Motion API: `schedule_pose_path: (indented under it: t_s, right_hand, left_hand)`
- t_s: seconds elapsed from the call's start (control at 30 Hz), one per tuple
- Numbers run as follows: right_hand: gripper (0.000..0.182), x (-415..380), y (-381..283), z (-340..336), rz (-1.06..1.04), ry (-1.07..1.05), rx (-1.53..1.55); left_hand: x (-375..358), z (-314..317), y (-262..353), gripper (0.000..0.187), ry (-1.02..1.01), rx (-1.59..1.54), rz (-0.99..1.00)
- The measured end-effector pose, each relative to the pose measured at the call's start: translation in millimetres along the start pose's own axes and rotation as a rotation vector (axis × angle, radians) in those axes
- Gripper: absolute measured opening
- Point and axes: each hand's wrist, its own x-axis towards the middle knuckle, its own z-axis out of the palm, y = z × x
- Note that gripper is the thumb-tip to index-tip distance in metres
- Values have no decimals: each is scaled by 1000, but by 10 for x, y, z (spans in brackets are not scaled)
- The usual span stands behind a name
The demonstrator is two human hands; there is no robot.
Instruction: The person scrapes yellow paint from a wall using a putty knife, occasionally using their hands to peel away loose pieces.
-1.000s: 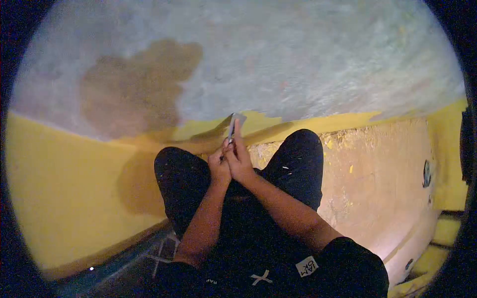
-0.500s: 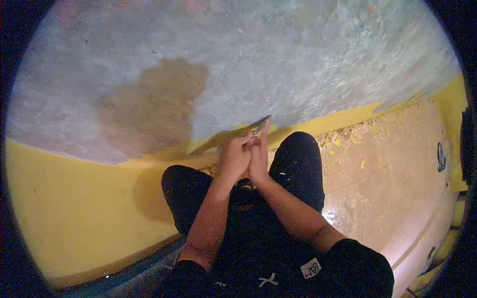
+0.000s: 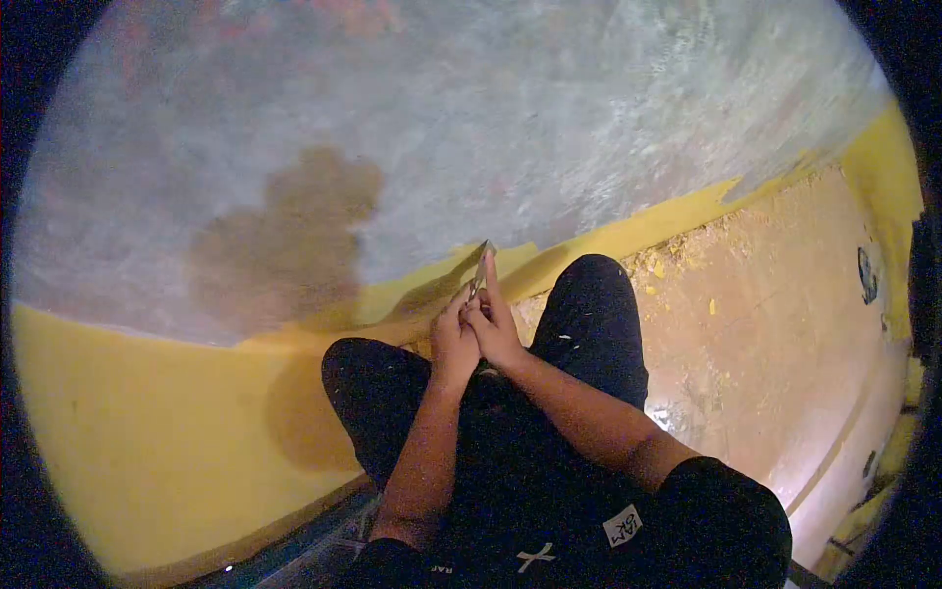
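Both my hands are clasped on the one scraper (image 3: 480,270), left hand (image 3: 452,344) curled round the handle from the outside, right hand (image 3: 496,329) pressed against it with the forefinger laid straight up along the blade. Neither hand is open at all; each grips the tool and the two touch. Half a second ago the blade lay flatter, its tip tilted off to the right against the wall; now it stands nearly upright just beyond my fingertips, its edge at the ragged border where the yellow paint (image 3: 147,412) gives way to bare grey plaster (image 3: 510,128). I judge one stroke finished and the blade reset for another bite at that border. The stripped area reaches far above my hands; the yellow band runs below and to the left. Paint flakes (image 3: 677,260) lie on the floor to my right, past my knee (image 3: 599,294).
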Motion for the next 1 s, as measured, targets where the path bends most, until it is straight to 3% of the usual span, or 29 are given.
schedule_pose_path:
  t_s: [0.1,0.3,0.37,0.5,0.6,0.67,0.77,0.87,1.0]
  right_hand:
    - [92,-3,107,80,-62,-42,-59]
    - [89,-40,32,124,-14,-126,-89]
    - [86,-29,69,155,-118,-140,-154]
    - [86,-65,-38,248,-89,-140,-223]
    - [86,-66,-82,301,-73,-159,-148]
    - [82,-67,-143,280,177,-228,-52]
    - [82,-58,-16,337,56,-179,-75]
    - [83,-64,-42,397,6,-154,-52]
    - [83,-17,-198,309,54,-120,47]
  left_hand:
    - [-73,44,-405,29,96,-81,28]
    - [-184,51,-373,29,161,-293,-99]
    - [-172,146,-579,30,244,-745,-81]
    - [-258,52,-408,30,262,-829,-105]
    - [-260,0,-508,29,370,-574,-24]
    - [-263,-147,-398,29,289,-284,-29]
    - [-239,-344,-258,27,195,-39,-36]
    - [-148,-451,-110,24,159,-221,-79]
    - [33,-416,-85,22,155,17,-64]
